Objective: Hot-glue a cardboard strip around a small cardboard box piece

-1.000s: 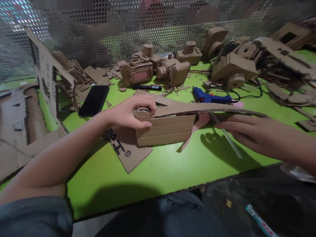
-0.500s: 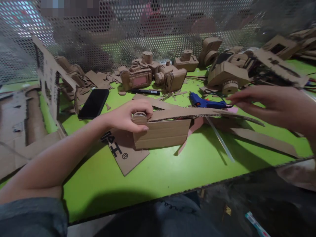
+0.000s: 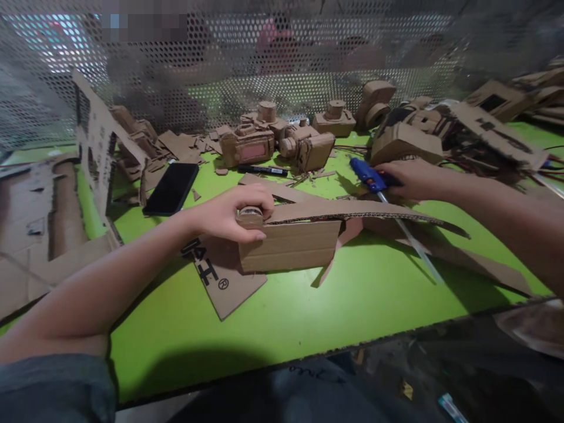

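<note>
My left hand (image 3: pixel 240 214) is closed around the left end of a cardboard box (image 3: pixel 291 248), with the thumb on its front and a small round cardboard piece (image 3: pixel 250 217) under the fingers. A long bent cardboard strip (image 3: pixel 352 208) runs along the box's top and sticks out far to the right. Beside the box's right end hangs a pink paper strip (image 3: pixel 328 267). My right hand (image 3: pixel 403 179) grips a blue glue gun (image 3: pixel 368 174) by its handle; a clear glue stick (image 3: pixel 414 244) juts from its back toward me. A printed cardboard piece (image 3: pixel 233 294) lies partly under the box.
Behind stand several cardboard camera models (image 3: pixel 251 147), with a black marker (image 3: pixel 263 170) in front. A phone (image 3: pixel 171 188) and cardboard scraps (image 3: pixel 176 144) lie at left, near an upright cutout panel (image 3: pixel 94 141). A perforated metal screen (image 3: pixel 229 76) closes the back.
My right hand has moved left and taken hold of the glue gun, which is now raised and turned. My left hand stays on the box.
</note>
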### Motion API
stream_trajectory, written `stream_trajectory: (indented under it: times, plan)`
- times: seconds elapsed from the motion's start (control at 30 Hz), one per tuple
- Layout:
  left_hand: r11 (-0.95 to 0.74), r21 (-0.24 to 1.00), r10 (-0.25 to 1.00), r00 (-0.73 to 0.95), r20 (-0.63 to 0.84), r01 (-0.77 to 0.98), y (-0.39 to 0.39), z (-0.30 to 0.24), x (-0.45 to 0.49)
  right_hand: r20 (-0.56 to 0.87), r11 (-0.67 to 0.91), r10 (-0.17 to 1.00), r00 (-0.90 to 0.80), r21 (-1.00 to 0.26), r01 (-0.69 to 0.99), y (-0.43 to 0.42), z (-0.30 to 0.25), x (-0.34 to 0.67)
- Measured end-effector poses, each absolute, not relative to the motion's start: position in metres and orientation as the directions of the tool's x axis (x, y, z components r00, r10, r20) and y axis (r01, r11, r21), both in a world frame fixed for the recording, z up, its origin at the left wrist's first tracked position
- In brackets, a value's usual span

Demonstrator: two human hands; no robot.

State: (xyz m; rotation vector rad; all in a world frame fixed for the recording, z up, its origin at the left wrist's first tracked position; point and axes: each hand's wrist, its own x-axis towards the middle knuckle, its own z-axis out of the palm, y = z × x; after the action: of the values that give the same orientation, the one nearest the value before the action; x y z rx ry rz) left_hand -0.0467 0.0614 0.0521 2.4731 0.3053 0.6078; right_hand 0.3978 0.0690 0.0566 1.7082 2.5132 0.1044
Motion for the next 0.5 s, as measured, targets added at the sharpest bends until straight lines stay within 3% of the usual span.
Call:
stream_trajectory:
  times: [0.1,0.23,0.4,0.5]
  plan:
    - [-0.810,0.580,0.328,0.883,0.335,0.081,0.062,0.054,-0.047,0.016,0.309,0.950,-0.313,0.126,0.943,0.077,0.059,0.415]
    - [-0.819,0.569,0.316,0.885,0.342,0.072,0.064,0.053,-0.048,0.164,0.235,0.959,-0.231,-0.005,0.972,0.082,0.071,0.429]
    - [-0.833,0.552,0.282,0.879,0.385,0.025,0.064,0.049,-0.049,0.276,-0.081,0.947,0.164,-0.289,0.954,0.085,0.090,0.432]
    - [-0.813,0.579,0.316,0.880,0.353,0.060,0.064,0.049,-0.049,0.371,-0.194,0.830,0.416,-0.507,0.840,0.102,0.093,0.438]
